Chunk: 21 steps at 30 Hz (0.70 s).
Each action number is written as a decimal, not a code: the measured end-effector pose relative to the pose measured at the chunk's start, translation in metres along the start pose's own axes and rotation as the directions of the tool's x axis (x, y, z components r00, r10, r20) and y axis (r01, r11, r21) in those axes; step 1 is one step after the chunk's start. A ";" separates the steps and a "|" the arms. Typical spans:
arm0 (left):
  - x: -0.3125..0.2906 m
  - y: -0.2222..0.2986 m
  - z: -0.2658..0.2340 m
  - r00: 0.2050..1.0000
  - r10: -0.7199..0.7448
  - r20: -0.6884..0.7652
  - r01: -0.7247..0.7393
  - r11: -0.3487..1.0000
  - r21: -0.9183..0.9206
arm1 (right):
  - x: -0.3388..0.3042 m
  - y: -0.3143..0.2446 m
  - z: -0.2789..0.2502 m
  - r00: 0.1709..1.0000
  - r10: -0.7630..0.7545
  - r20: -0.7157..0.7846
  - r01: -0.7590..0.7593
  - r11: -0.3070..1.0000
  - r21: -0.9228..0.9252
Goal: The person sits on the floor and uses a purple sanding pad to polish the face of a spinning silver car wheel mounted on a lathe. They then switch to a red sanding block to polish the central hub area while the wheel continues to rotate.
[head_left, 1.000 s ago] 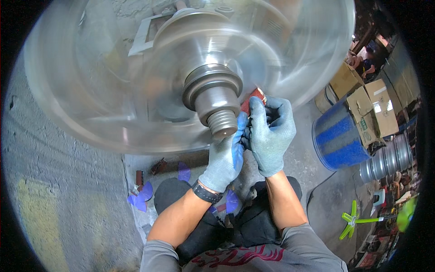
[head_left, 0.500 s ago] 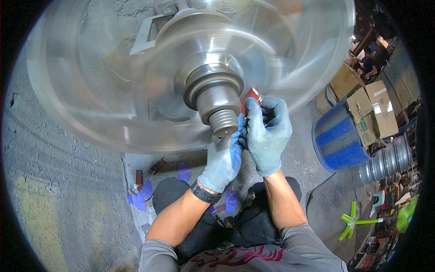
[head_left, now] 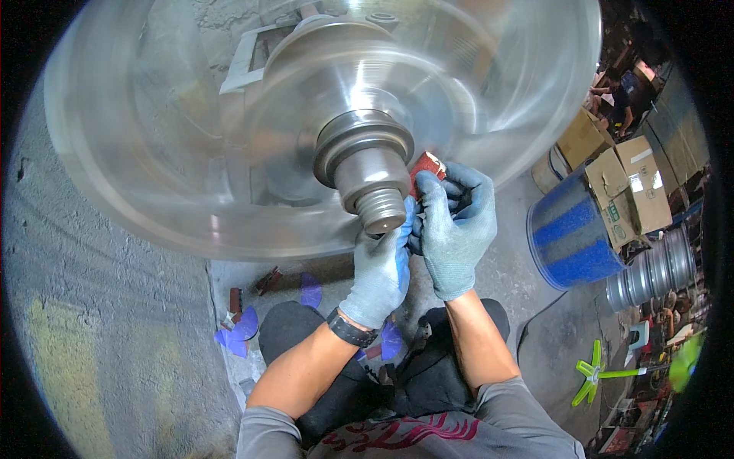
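A large metal wheel [head_left: 191, 222], blurred by spinning, fills the upper view. From its middle a shiny stepped shaft [head_left: 372, 170] points toward me and ends in a threaded tip [head_left: 381, 211]. My right hand [head_left: 456, 229], in a light blue-grey glove, is closed with thumb and fingers on a folded piece of reddish-brown sandpaper [head_left: 428, 165], at the right side of the shaft. My left hand [head_left: 380, 268], gloved alike, is below the threaded tip and close against the right hand. Its fingers are mostly hidden behind the shaft and the right hand.
Purple disc-like pieces [head_left: 245, 323] and brown scraps [head_left: 267, 281] lie on the floor by my knees. A blue drum [head_left: 569, 233] with cardboard boxes [head_left: 642, 183] stands at right, near ribbed metal cylinders [head_left: 655, 268] and a green star-shaped base [head_left: 589, 372]. Another person [head_left: 618, 96] is far right.
Both hands and the sandpaper appear slightly farther right in view, along with the shaft. The wheel is blurred in both frames. The person far right shows more clearly.
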<state>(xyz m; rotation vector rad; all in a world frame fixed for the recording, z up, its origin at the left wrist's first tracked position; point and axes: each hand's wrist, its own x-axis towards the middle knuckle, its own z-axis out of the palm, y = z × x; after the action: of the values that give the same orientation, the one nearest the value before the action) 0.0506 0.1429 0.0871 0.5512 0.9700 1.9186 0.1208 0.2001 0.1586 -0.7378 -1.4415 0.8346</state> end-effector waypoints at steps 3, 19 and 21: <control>0.003 -0.020 -0.014 0.890 0.413 0.192 -0.454 0.836 0.309 | 0.000 0.003 0.000 0.998 -0.060 -0.012 0.059 0.997 -0.046; 0.007 -0.016 -0.019 0.818 0.475 0.325 -0.574 0.638 0.513 | 0.001 0.006 0.002 0.995 -0.090 -0.046 0.084 0.990 -0.117; 0.005 -0.012 -0.021 0.785 0.497 0.369 -0.611 0.526 0.592 | 0.001 0.007 0.001 0.995 -0.093 -0.046 0.085 0.985 -0.151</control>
<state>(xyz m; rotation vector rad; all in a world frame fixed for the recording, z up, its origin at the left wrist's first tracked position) 0.0396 0.1428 0.0650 1.6119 1.5496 1.9454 0.1192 0.2046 0.1533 -0.7954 -1.4901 0.6391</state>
